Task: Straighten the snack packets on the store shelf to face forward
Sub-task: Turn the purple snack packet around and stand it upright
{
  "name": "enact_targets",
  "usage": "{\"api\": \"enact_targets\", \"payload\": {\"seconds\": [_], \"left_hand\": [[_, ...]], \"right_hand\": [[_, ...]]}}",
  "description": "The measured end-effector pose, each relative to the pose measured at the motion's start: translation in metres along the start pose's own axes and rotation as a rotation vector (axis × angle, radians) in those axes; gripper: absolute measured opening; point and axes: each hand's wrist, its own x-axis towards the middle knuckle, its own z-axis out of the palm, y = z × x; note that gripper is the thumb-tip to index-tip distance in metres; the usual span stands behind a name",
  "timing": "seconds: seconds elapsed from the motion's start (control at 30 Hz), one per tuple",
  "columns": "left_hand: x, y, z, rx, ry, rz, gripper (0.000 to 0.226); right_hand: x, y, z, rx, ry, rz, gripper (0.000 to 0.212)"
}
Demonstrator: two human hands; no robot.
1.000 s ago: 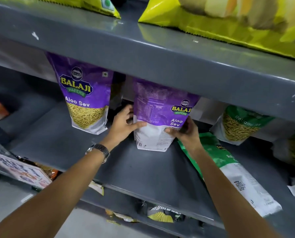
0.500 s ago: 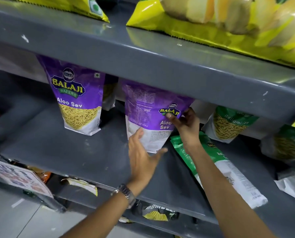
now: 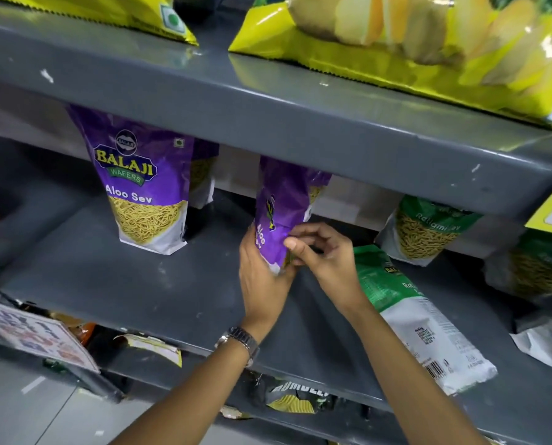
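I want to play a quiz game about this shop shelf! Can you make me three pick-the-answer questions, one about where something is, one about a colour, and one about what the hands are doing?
1. Where is the flat-lying green and white plastic snack packet?
A. On the top shelf
B. To the right of the hands, on the grey metal shelf
C. On the floor

2. What colour is the shiny plastic packet that the hands are holding?
A. Purple
B. Red
C. Blue

3. How does the held packet face?
A. Front straight forward
B. Lying flat
C. Turned partly sideways

Answers:
1 B: it lies on its back just beside the right hand.
2 A: it is purple, like the upright Aloo Sev packet to its left.
3 C: the left hand and right hand grip its bottom while its front angles away.
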Motion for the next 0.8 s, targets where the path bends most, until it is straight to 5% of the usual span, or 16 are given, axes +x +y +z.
{"api": "enact_targets", "payload": {"seconds": [0.1, 0.2, 0.27, 0.5, 0.67, 0.8], "left_hand": [[0.006, -0.004, -0.016, -0.017, -0.032, -0.035, 0.08], [0.016, -0.005, -0.03, -0.066, -0.128, -0.051, 0.074], [0.027, -0.006, -0.041, -0.121, -0.24, -0.091, 0.079], [0.073, -0.016, -0.075, -0.035, -0.642, -0.105, 0.082], [0.093, -0.022, -0.093, 0.059, -0.535, -0.015, 0.052], [0.086, -0.035, -0.094, -0.081, -0.547, -0.129, 0.053]], "right_hand": [[0.007, 0.001, 0.0, 0.029, 0.164, -0.029, 0.019], [0.024, 0.003, -0.003, -0.021, 0.348, -0.036, 0.054], [0.034, 0.0, -0.006, -0.04, 0.313, -0.016, 0.071], [0.05, 0.012, -0.027, 0.008, -0.121, 0.139, 0.08], [0.048, 0.026, -0.038, -0.032, -0.003, 0.197, 0.082], [0.042, 0.029, -0.023, -0.042, 0.034, 0.132, 0.053]]}}
